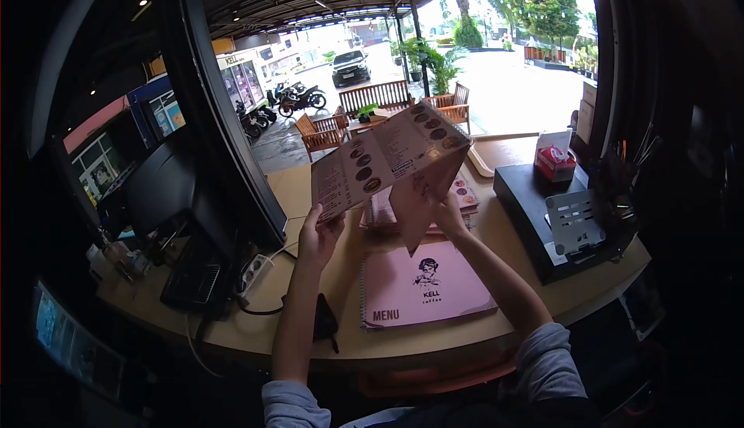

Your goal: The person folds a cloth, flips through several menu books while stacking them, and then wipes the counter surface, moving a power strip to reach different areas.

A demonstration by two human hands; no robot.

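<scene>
You're mid-browse; left hand and right hand both pinch the folded menu; turning it likely wants a regrip

Pink menu book, black line drawing on cover.

Thing: a menu, one folded card sheet, held up in the air.
Face: the side turned upward is pale pink, with columns of small print too fine to read and a row of round drink pictures along its length.
Fold: the right end bends down sharply, and a plain pink panel hangs below it, tapering to a point.
Pose: tilted, with the left end lower and the right end higher.
Grip: the left hand pinches the lower left corner, and the right hand holds the folded part from beneath.
Place: lifted clear of the tabletop, not touching it.
</scene>
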